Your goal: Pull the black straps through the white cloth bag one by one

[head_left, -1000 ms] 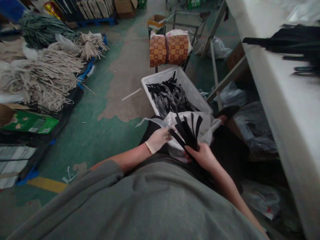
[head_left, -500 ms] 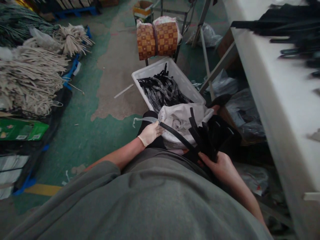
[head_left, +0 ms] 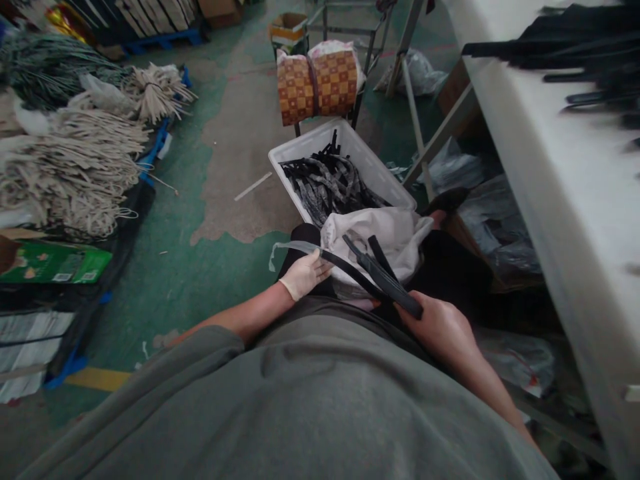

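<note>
My left hand (head_left: 307,273), in a pale glove, is closed on one end of a long black strip (head_left: 356,270), where a clear plastic strip (head_left: 295,245) sticks out to the left. At the other end, my bare right hand (head_left: 435,323) grips the black strip together with a small bunch of black strips (head_left: 380,270). Both hands are over my lap, above a white sack (head_left: 395,230). Just beyond the sack stands a white plastic bin (head_left: 370,147) holding many black strips, some with a whitish, mottled look.
To the right runs a white table (head_left: 545,167) with black strips (head_left: 575,47) piled on it. A stool with a checkered cushion (head_left: 320,83) stands behind the bin. Bundles of beige cords (head_left: 75,167) lie on a blue pallet at the left. Plastic bags (head_left: 450,167) sit under the table.
My right hand has turned, and the bunch of black strips in it now points up and left instead of fanning upward. My left hand stays on the strip's end. The view has shifted slightly.
</note>
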Action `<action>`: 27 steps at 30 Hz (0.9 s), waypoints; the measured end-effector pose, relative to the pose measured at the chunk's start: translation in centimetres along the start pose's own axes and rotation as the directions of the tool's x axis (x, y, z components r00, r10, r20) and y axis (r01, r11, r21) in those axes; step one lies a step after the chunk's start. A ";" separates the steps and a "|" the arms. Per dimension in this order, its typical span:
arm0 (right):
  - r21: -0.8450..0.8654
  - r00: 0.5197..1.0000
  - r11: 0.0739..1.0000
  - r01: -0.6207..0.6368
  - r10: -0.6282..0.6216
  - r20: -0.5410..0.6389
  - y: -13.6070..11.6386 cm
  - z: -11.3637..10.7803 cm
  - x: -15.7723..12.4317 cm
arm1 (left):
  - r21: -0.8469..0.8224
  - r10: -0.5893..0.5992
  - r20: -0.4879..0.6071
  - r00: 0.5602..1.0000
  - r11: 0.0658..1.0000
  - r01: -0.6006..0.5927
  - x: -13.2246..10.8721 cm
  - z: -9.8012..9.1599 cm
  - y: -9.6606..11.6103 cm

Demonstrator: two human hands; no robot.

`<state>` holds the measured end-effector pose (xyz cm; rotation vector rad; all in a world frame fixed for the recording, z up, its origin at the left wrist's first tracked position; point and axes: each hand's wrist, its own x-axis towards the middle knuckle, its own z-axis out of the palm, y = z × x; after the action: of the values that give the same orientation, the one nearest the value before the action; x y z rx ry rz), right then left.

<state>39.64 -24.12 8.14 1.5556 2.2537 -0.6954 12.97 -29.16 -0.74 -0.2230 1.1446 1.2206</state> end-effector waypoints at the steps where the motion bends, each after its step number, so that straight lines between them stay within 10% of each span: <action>1: -0.021 1.000 1.000 -0.007 0.007 -0.002 -0.1 0.0 -0.3 | 0.004 0.008 -0.009 1.000 1.000 -0.008 0.1 -0.1 -0.3; 7: -0.112 0.996 0.990 -0.082 0.084 0.008 0.4 0.2 -1.5 | -0.006 0.086 -0.053 0.995 0.996 -0.086 0.0 -0.2 -1.0; 16: 0.219 0.996 0.975 -0.032 0.015 0.082 0.2 1.6 2.3 | -0.026 0.093 -0.057 0.994 0.995 -0.094 0.4 0.3 -1.5; 23: 0.150 0.930 0.960 -0.235 0.267 -0.254 3.0 0.9 4.0 | -0.031 0.140 -0.090 0.986 0.989 -0.143 -0.5 -0.2 0.3; 27: 0.321 0.986 0.947 -0.023 0.075 -0.151 0.0 0.0 4.9 | -0.031 0.105 -0.062 0.993 0.994 -0.107 -0.4 0.3 -0.5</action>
<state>37.90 -20.27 5.57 1.8712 2.2933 -0.9925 13.55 -29.39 -0.50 -0.2289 1.2013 1.3355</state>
